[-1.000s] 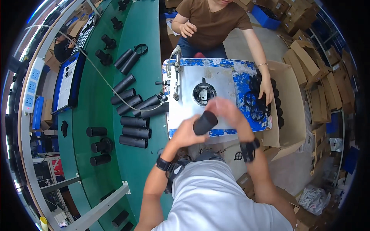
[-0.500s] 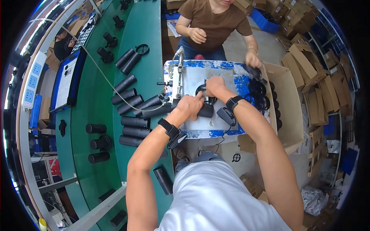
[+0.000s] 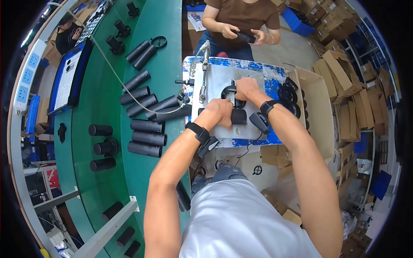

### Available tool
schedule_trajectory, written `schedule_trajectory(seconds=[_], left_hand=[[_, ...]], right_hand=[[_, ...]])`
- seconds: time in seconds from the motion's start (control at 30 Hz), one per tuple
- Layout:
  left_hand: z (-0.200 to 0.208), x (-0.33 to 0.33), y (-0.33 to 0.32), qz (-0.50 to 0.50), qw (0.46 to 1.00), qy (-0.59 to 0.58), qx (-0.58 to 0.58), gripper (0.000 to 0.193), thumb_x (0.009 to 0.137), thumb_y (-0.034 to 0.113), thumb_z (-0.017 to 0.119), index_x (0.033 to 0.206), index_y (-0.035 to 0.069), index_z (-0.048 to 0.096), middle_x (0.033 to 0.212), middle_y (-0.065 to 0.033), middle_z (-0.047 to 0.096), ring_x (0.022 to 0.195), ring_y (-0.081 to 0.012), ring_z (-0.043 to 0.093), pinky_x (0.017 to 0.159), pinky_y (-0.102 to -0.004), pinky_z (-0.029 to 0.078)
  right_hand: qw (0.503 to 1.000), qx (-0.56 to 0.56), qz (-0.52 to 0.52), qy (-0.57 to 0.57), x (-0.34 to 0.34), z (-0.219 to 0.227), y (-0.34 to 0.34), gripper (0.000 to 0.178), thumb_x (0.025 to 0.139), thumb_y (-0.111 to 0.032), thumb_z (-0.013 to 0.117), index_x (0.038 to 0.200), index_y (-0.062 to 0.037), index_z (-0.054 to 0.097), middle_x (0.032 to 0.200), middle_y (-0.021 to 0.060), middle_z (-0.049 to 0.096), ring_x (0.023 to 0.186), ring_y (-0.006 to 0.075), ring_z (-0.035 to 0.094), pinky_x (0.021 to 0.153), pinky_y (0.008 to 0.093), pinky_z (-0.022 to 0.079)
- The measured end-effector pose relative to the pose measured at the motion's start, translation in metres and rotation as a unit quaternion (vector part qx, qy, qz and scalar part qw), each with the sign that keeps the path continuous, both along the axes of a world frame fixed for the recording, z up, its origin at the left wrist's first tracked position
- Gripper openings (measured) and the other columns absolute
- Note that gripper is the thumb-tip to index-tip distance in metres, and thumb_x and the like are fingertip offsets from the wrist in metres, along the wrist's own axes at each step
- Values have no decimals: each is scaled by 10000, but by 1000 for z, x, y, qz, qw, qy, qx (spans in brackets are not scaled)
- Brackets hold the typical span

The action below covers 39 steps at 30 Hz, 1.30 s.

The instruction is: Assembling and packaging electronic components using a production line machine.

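At the small worktable, my left hand (image 3: 220,112) is closed over a black ridged tube (image 3: 239,117) that lies crosswise, one end sticking out past my thumb. Just beyond it stands a black ring-shaped part (image 3: 228,91) with a light metal piece in its middle. My right hand (image 3: 247,89) is curled into a closed grip against the ring's right side, and its fingertips and whatever they hold are hidden. A metal lever fixture (image 3: 204,77) with an air hose rises left of my hands. Both my wrists wear black straps with small devices.
Several black tubes (image 3: 147,137) lie on the green bench at left. Black rings (image 3: 287,93) are stacked at the worktable's right edge, beside an open cardboard box (image 3: 320,112). Across the table a co-worker (image 3: 243,19) holds a black part. A black device (image 3: 259,122) trails a cable.
The view has shifted a little. My hands stay at the ring and tube, with my left hand farther over the tube. The co-worker has lifted a black part from the table's right side into both hands.
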<state>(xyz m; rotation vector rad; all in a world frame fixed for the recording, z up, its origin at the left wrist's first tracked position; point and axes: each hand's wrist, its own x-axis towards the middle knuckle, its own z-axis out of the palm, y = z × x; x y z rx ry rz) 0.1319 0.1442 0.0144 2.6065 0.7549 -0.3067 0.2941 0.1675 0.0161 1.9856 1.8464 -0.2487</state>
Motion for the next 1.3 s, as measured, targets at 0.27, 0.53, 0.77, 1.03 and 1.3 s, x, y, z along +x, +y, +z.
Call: schedule_trajectory(seconds=[0.27, 0.53, 0.77, 1.03, 1.3], left_hand=[[-39, -24, -2, 30, 960, -263, -95, 738, 580, 368, 769, 1182, -13, 576, 1067, -198, 617, 916, -377, 633, 851, -423, 521], [26, -24, -42, 209, 575, -349, -710, 440, 845, 290, 693, 1123, -16, 542, 938, -137, 650, 684, -217, 676, 636, -278, 568], [9, -45, -70, 192, 549, -430, -691, 573, 888, 337, 674, 1283, -21, 464, 1012, -138, 632, 828, -226, 690, 686, -297, 572], [-50, -67, -92, 463, 553, -516, -463, 283, 953, 154, 571, 1186, 0, 524, 1014, -117, 655, 849, -174, 656, 759, -281, 536], [-70, -79, -95, 462, 554, -530, -446, 145, 930, 35, 503, 1048, -36, 551, 923, -128, 667, 798, -176, 673, 723, -279, 547]], right_hand=[[982, 9, -7, 186, 32, -4, -16, 456, 762, -477, 680, 812, -26, 720, 804, 191, 692, 772, 319, 680, 716, 411, 538], [368, -21, -120, 922, -12, 11, -117, 784, 810, -553, 677, 1318, 2, 457, 1253, 163, 566, 1274, 297, 470, 1084, 417, 359], [350, 147, -134, 915, -7, 22, -128, 650, 784, -387, 745, 1250, -36, 455, 1144, 139, 559, 1187, 306, 512, 1057, 435, 386], [517, 344, -104, 777, 6, 37, -72, 396, 761, -39, 682, 1125, -9, 530, 1104, 105, 583, 1047, 191, 550, 963, 328, 414], [539, 363, -169, 741, 7, 16, -68, 404, 778, -76, 701, 1141, -2, 540, 1115, 115, 604, 1026, 196, 578, 959, 335, 435]])
